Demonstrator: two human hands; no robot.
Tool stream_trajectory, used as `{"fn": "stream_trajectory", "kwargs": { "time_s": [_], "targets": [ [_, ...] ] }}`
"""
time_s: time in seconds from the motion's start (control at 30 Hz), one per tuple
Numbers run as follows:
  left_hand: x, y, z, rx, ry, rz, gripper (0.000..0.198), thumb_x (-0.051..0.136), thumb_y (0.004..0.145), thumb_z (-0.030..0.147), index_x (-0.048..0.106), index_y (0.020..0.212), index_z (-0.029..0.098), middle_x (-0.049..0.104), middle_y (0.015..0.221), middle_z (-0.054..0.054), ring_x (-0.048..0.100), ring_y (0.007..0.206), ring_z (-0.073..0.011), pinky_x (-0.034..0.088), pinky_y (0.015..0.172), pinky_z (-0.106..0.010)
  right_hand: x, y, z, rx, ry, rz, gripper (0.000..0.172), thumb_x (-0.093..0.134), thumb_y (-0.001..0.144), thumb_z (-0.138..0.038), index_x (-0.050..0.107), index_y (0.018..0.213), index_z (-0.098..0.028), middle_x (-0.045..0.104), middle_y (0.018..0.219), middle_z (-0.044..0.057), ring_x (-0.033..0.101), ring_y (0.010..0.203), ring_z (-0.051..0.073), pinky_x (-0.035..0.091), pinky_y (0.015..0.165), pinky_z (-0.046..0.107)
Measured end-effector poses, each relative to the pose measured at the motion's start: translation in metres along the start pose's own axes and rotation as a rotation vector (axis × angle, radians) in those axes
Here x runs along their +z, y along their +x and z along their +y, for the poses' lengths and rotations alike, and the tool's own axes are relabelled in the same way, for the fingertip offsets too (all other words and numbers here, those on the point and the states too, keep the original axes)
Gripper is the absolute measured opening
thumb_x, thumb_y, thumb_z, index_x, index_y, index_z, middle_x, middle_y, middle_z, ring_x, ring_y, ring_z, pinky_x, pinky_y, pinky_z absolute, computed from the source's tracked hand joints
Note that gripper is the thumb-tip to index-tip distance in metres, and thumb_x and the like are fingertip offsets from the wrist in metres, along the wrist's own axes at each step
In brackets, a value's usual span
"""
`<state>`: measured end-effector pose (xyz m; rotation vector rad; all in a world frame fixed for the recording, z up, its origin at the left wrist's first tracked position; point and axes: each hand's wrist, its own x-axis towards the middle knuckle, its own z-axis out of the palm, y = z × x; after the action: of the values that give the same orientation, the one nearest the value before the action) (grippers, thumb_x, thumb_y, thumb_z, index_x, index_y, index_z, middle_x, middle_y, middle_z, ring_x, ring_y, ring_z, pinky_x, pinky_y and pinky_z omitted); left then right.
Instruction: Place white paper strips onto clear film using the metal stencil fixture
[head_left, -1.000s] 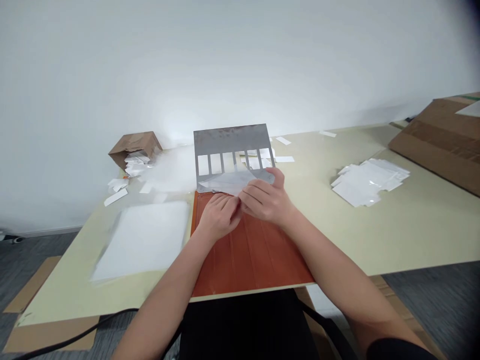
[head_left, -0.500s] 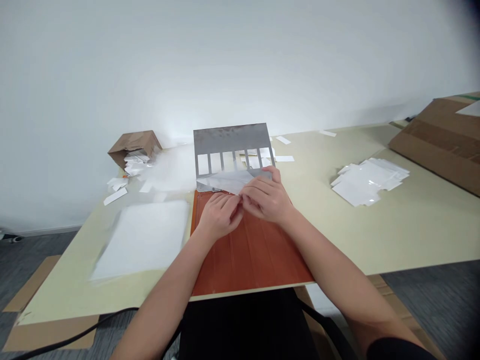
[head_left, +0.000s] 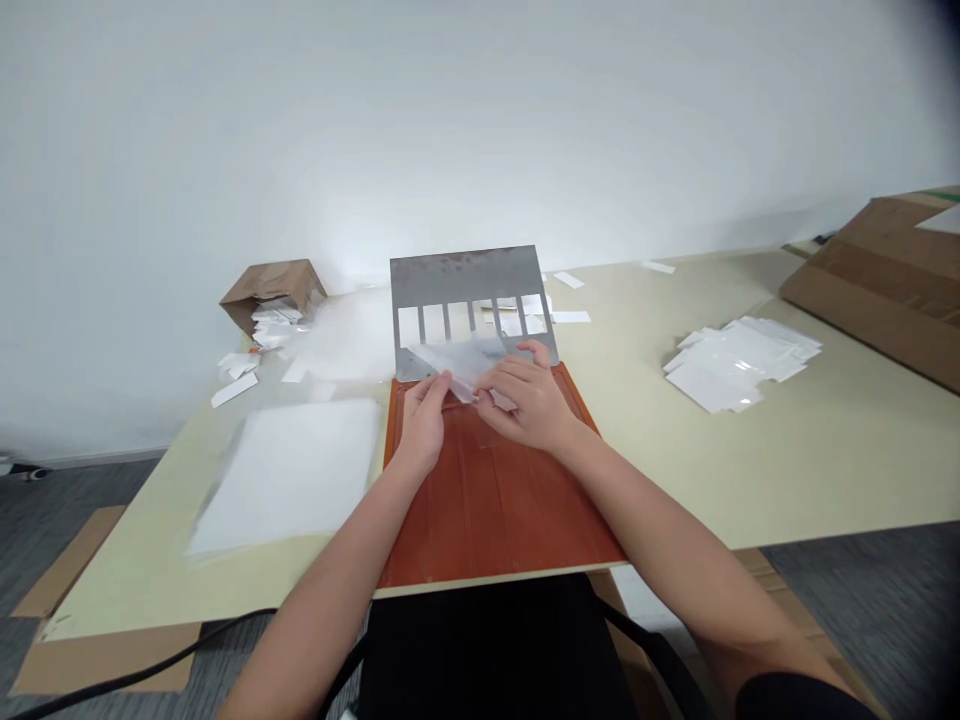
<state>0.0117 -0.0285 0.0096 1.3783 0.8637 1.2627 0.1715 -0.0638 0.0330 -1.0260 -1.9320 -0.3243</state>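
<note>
A thin translucent plastic sheet (head_left: pixel 457 362) is bunched between my two hands. My left hand (head_left: pixel 424 420) is closed, its thumb and fingers pinching the sheet's left edge. My right hand (head_left: pixel 529 398) grips the sheet's lower right part, with the index finger raised a little. Below my hands lies a reddish-brown grooved board (head_left: pixel 502 490). At the board's far edge stands a grey metal plate (head_left: pixel 465 272) with several rectangular cut-outs, tilted back. The sheet covers part of the plate's lower edge.
To the left lie a stack of translucent sheets (head_left: pixel 289 475) and a small open cardboard box (head_left: pixel 281 280) spilling white slips. A pile of clear-wrapped white cards (head_left: pixel 742 360) rests to the right, near a large cardboard box (head_left: pixel 885 270). Loose white slips lie behind the plate.
My hands have moved apart; the left shifted left and now pinches the sheet's edge. The sheet's near corner has come down toward me over the board.
</note>
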Motion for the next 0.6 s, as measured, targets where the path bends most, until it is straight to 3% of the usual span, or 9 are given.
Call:
{"fn": "stream_trajectory", "kwargs": {
  "time_s": [0.13,0.3,0.37,0.5,0.6],
  "targets": [
    [0.001,0.0,0.001,-0.06,-0.085,0.048,0.038,0.067,0.079,0.049,0.053,0.061,0.019,0.054,0.059,0.004,0.054,0.059,-0.0127,0.046,0.06,-0.025,0.0,-0.001,-0.001,0.002,0.014,-0.067,0.018,0.049,0.088,-0.015,0.06,0.075,-0.022,0.069,0.068,-0.005,0.061,0.068,0.013,0.024,0.103,0.043],
    [0.0,-0.001,-0.001,-0.095,-0.109,0.048,0.041,0.07,0.079,0.048,0.05,0.059,0.019,0.046,0.058,0.006,0.046,0.057,-0.0103,0.043,0.057,-0.023,-0.002,-0.002,-0.003,-0.058,0.015,-0.117,0.023,0.061,0.092,-0.043,0.064,0.082,-0.023,0.073,0.078,-0.004,0.063,0.074,0.014,0.024,0.105,0.044],
    [-0.001,0.0,-0.003,-0.101,-0.099,0.042,0.043,0.071,0.082,0.049,0.051,0.061,0.018,0.045,0.059,0.006,0.046,0.056,-0.0097,0.043,0.056,-0.023,-0.001,-0.002,-0.003,-0.067,-0.006,-0.122,0.023,0.062,0.093,-0.045,0.064,0.084,-0.024,0.074,0.082,-0.004,0.064,0.076,0.014,0.025,0.105,0.044],
    [-0.004,0.001,-0.009,-0.123,-0.06,0.026,0.029,0.063,0.097,0.042,0.063,0.092,0.014,0.062,0.081,0.001,0.058,0.066,-0.0103,0.052,0.061,-0.025,0.0,-0.001,-0.003,-0.042,-0.024,-0.133,0.017,0.061,0.094,-0.038,0.064,0.084,-0.024,0.075,0.083,-0.004,0.064,0.076,0.013,0.024,0.104,0.043],
    [-0.006,0.0,-0.012,-0.132,-0.031,0.016,0.028,0.061,0.099,0.04,0.064,0.107,0.014,0.066,0.094,-0.003,0.063,0.074,-0.0124,0.056,0.066,-0.028,-0.001,-0.001,-0.006,0.021,0.028,-0.149,0.016,0.059,0.094,-0.035,0.065,0.084,-0.025,0.076,0.084,-0.003,0.063,0.077,0.014,0.022,0.104,0.044]
  ]
}}
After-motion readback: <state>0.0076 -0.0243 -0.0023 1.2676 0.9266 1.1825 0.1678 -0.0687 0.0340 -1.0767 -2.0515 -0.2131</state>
